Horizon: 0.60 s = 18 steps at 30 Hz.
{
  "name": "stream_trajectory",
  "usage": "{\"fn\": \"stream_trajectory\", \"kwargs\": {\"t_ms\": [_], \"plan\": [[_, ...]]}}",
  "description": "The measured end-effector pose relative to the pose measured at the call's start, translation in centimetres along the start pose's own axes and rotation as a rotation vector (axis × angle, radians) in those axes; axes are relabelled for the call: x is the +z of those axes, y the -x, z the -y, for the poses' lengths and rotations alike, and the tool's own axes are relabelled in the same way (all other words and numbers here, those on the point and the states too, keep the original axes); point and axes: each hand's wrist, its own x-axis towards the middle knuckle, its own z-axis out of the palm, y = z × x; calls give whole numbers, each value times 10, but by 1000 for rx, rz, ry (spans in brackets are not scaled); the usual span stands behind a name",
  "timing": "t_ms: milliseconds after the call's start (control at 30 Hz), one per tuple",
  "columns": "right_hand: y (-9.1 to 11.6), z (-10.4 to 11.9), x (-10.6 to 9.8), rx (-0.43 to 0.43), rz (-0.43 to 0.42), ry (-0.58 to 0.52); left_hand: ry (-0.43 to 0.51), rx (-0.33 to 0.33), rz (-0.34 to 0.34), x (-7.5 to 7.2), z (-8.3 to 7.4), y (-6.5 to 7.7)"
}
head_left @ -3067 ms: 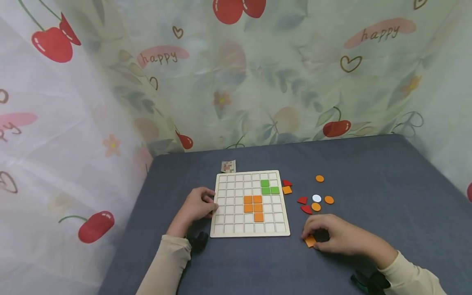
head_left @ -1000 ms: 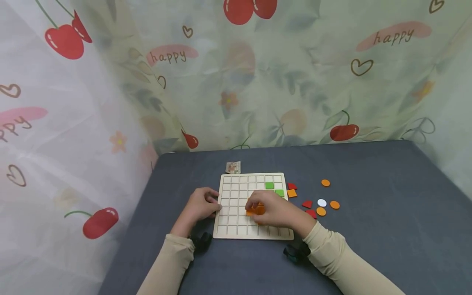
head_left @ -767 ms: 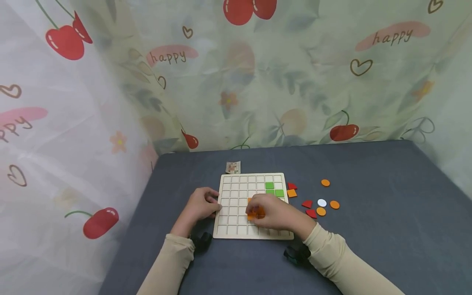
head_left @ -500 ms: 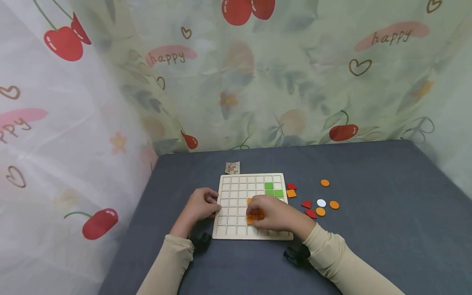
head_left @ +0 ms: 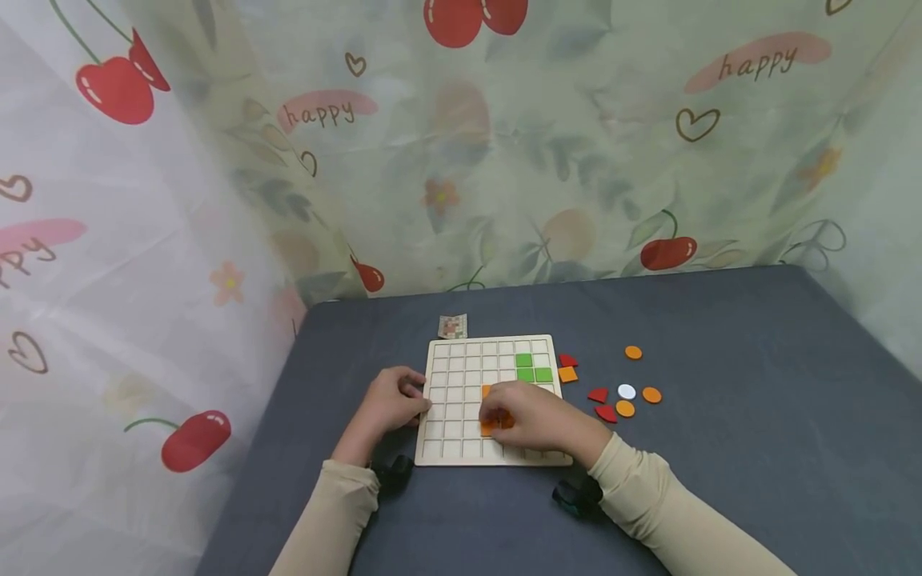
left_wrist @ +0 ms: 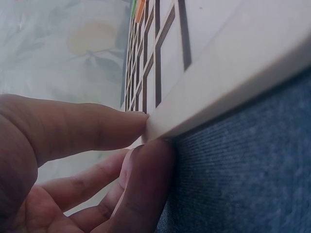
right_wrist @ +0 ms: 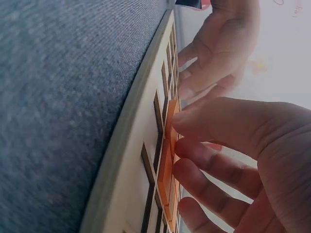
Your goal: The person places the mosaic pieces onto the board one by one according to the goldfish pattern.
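Observation:
A pale wooden grid board (head_left: 446, 432) lies flat on the table. My left hand (head_left: 389, 400) grips its left edge; in the left wrist view the thumb (left_wrist: 116, 125) rests on the rim and a finger bears against the side. Over the board's lower middle, my right hand (head_left: 536, 416) pinches an orange square tile (head_left: 487, 429) at a cell. In the right wrist view the thumb and fingertips touch this tile (right_wrist: 170, 119), beside other orange tiles (right_wrist: 166, 174) set in cells. The right hand hides part of the orange group in the head view. Several green square tiles (head_left: 525, 374) sit at upper right.
Right of the board lie a loose orange square (head_left: 568, 374), red quarter-circle pieces (head_left: 598, 394), orange discs (head_left: 651, 395) and a white disc (head_left: 627, 392). A small patterned card (head_left: 453, 326) lies behind the board. A printed curtain (head_left: 504, 200) hangs along the table's back edge.
My right hand has moved left from the table onto the board with the orange square tile, then down slightly to a cell. The left hand has kept its grip on the edge.

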Motion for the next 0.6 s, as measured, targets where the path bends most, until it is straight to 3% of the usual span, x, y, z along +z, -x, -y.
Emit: {"fn": "stream_trajectory", "kwargs": {"t_ms": [600], "plan": [[1, -3, -8, 13, 17, 51, 10, -2, 7, 0, -3, 0]]}}
